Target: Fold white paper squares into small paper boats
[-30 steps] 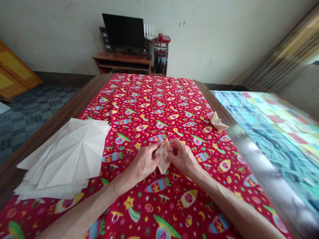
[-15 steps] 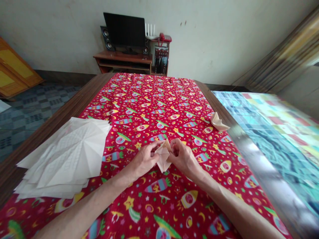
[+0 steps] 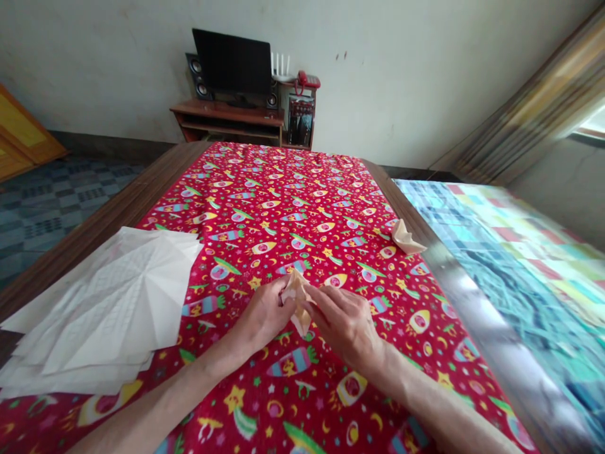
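Note:
Between my hands, just above the red patterned cloth (image 3: 302, 214), is a small piece of folded paper (image 3: 301, 320), cream-coloured and pointed at top and bottom. My left hand (image 3: 270, 312) pinches its left side with thumb and fingers. My right hand (image 3: 347, 318) closes on the right edge, its fingers pressed together and partly covering the paper. To the left lies a stack of creased white paper sheets (image 3: 163, 287), with fold lines fanning out from a point on the top sheet. A finished-looking folded paper shape (image 3: 406, 239) rests near the cloth's right edge.
The cloth covers a table with dark wooden edges (image 3: 142, 189). Beyond its far end stand a monitor (image 3: 231, 63) on a desk (image 3: 227, 113), speakers, a router and a red telephone (image 3: 307, 80). A bed with a checked cover (image 3: 491, 221) stands on the right.
My right hand has turned over the paper, its fingers now lying flatter along the right side. The folded paper looks narrower and turned. The whole view has shifted slightly.

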The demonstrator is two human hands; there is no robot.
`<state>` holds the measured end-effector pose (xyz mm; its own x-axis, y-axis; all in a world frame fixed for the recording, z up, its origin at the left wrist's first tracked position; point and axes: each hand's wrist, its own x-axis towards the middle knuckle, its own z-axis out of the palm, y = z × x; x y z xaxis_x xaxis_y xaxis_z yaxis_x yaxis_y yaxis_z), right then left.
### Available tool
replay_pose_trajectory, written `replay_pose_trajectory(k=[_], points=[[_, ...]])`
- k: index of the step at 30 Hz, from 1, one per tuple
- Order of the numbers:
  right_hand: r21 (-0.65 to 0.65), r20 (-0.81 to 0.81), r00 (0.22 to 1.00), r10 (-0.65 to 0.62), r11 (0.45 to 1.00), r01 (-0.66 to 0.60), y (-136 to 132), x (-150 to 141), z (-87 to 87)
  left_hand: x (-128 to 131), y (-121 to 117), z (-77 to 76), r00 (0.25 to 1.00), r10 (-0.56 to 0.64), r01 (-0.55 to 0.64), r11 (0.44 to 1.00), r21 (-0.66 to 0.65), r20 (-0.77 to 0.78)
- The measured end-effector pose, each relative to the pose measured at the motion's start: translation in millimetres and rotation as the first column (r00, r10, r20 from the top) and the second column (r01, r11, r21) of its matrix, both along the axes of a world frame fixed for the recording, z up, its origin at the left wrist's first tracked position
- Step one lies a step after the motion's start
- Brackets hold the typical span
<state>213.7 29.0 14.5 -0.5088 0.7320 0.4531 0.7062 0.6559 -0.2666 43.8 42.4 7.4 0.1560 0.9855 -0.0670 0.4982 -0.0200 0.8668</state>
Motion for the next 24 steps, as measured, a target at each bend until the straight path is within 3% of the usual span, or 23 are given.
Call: replay_pose_trajectory(k=[6, 10, 14, 17, 20, 24], points=[[-0.11, -0.045, 0.999, 0.008, 0.994, -0.013, 4.6, 2.4, -10.6, 1.0, -0.9, 4.3, 0.999, -0.021, 0.021, 1.0, -0.023, 0.024], [-0.209, -0.197, 0.98, 0.021, 0.976, -0.063, 11.0, 7.0, -15.7, -0.3, -2.1, 3.0, 0.987, -0.072, 0.076, 0.997, -0.02, 0.146], [-0.339, -0.364, 0.929, -0.068, 0.938, -0.064, 18.5, 10.5, -10.8, -1.5, -4.7, 1.9, 0.942, -0.154, 0.189, 0.978, -0.092, 0.299], [-0.477, -0.436, 0.883, -0.172, 0.877, -0.065, 25.7, 16.0, -7.5, -0.2, -7.1, -0.5, 0.91, -0.175, 0.237, 0.964, -0.124, 0.376], [-0.529, -0.45, 0.835, -0.317, 0.848, 0.037, 39.7, 33.6, -5.2, 2.2, -7.7, -6.8, 0.892, -0.16, 0.219, 0.971, -0.095, 0.422], [-0.393, -0.461, 0.765, -0.449, 0.877, 0.277, 75.3, 92.3, 7.4, 3.2, -5.0, -19.1, 0.886, -0.148, 0.182, 0.983, -0.037, 0.438]])
